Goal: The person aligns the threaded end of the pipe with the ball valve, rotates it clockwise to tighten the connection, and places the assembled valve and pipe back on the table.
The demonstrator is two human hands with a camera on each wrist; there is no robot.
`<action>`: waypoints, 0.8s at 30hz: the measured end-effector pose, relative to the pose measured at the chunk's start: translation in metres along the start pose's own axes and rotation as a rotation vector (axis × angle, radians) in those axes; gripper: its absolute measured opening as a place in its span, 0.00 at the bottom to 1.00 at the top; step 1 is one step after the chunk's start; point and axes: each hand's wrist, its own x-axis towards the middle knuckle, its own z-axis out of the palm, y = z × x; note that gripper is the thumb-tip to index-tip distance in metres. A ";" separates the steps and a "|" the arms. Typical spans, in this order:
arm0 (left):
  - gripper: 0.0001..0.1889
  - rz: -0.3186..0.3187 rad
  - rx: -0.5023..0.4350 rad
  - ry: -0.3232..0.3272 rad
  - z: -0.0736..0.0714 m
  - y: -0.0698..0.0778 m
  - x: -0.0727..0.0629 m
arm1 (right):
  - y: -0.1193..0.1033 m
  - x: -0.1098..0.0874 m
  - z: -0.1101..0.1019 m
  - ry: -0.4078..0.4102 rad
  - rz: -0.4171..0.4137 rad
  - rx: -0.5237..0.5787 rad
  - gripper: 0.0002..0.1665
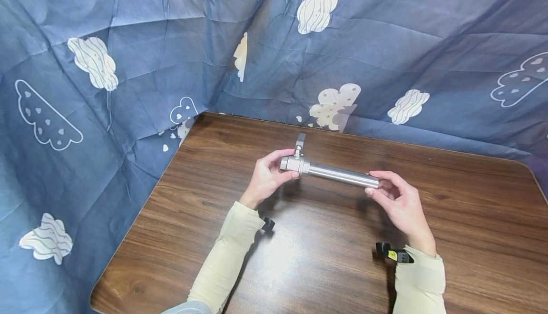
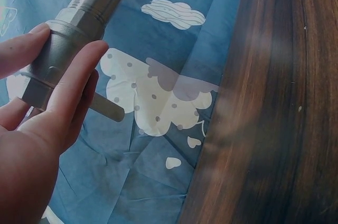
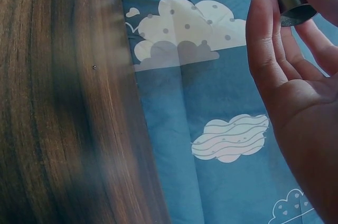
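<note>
A metal ball valve point(image 1: 294, 163) joined to a straight steel pipe point(image 1: 342, 175) is held above the table between both hands. My left hand point(image 1: 267, 176) grips the valve body, thumb on the near side and fingers on the far side. The valve's lever handle point(image 1: 300, 141) sticks out toward the back. At the pipe's other end, my right hand point(image 1: 400, 200) pinches the tube between thumb and fingers. The right wrist view shows the pipe's open, hollow end point(image 3: 298, 15). In the left wrist view, the valve body point(image 2: 58, 49) sits between thumb and fingers.
Beneath the hands lies a dark wood-grain table point(image 1: 325, 247) with a bright light reflection. A blue curtain point(image 1: 265, 66) with cloud prints hangs along its back and left edges. Black camera straps point(image 1: 400, 256) show at the wrists.
</note>
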 end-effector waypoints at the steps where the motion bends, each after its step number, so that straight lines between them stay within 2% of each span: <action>1: 0.29 -0.001 0.000 0.000 0.000 0.000 0.000 | 0.000 0.000 0.000 0.001 0.003 -0.013 0.25; 10: 0.29 0.001 -0.003 -0.001 0.001 0.000 -0.001 | 0.001 -0.002 -0.001 0.019 0.065 -0.062 0.25; 18: 0.29 0.011 -0.010 0.004 0.001 -0.001 -0.001 | 0.003 -0.001 -0.001 -0.003 0.026 -0.048 0.22; 24: 0.29 0.011 -0.014 0.001 0.002 0.000 -0.001 | 0.004 0.000 -0.001 0.000 0.039 -0.048 0.21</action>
